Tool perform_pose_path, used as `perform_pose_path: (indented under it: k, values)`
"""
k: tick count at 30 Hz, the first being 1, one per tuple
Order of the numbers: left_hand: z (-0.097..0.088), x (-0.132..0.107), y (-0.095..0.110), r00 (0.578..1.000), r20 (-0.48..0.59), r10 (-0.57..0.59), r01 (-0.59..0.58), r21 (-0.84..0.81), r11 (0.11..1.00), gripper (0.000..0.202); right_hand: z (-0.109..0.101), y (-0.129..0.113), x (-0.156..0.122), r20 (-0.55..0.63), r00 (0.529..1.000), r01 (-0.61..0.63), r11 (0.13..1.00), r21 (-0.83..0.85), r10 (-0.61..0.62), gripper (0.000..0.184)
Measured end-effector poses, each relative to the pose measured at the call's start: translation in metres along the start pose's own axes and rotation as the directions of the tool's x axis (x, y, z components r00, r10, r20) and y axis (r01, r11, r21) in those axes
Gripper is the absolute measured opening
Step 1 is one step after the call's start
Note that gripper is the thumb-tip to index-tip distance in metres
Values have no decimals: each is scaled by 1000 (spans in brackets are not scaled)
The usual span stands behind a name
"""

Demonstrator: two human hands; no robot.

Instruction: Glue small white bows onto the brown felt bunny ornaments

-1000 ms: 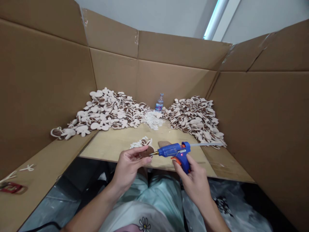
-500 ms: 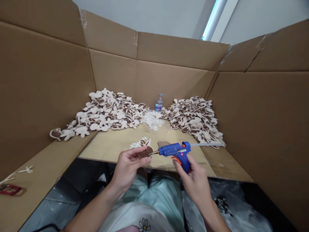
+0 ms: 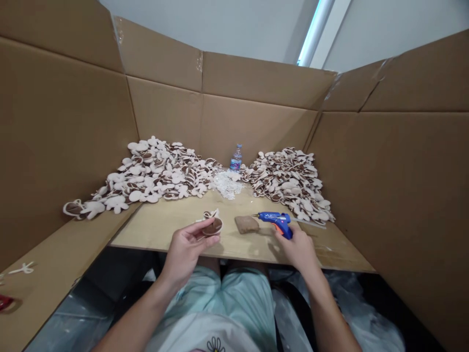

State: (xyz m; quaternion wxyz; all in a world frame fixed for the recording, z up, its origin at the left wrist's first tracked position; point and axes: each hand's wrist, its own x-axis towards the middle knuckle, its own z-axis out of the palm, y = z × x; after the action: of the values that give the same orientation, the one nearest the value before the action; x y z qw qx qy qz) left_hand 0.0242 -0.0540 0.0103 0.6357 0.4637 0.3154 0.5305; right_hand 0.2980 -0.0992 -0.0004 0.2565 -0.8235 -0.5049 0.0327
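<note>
Between the thumb and fingers of my left hand point(image 3: 186, 252) is a round brown and white felt ornament point(image 3: 213, 227) with a pale cord loop at its top. My right hand point(image 3: 300, 247) is wrapped around the handle of a blue hot glue gun point(image 3: 274, 217) with an orange trigger. Its nozzle points left, over a brown cardboard piece point(image 3: 246, 225) on the table. A glue stick point(image 3: 308, 223) sticks out of the gun's back end. Small white pieces behind the ornament are mostly hidden by it.
Heaps of similar felt ornaments rise at the left point(image 3: 157, 171) and right point(image 3: 293, 181). A water bottle point(image 3: 236, 158) stands between them, behind a pile of small white pieces point(image 3: 227, 184). Cardboard walls point(image 3: 256, 112) enclose the wooden table point(image 3: 157, 225).
My right hand has drawn the glue gun away from the ornament, to the right and over the cardboard piece. My left hand still holds the ornament, slightly farther left in view.
</note>
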Motion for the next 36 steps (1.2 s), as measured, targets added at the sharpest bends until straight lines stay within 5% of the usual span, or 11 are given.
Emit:
perform_pose_path:
  k: [8,19,24,29,36]
  values:
    - [-9,12,12,999,-6,-36,37,114,993,43,26,32,25,40,992,-113,985,-130,119,33]
    - [-36,27,24,996,-86,-3,17,170,985,39,11,32,20,21,998,-60,992,-108,63,34]
    - [-41,29,25,995,-100,2,19,213,977,36,23,-12,2,49,984,168,985,37,-170,26]
    - [-44,29,25,996,-84,-1,25,293,956,33,63,-83,0,200,842,456,860,229,-501,20]
    - [-43,28,28,998,-55,0,16,292,956,27,90,-118,27,276,746,519,790,327,-605,9]
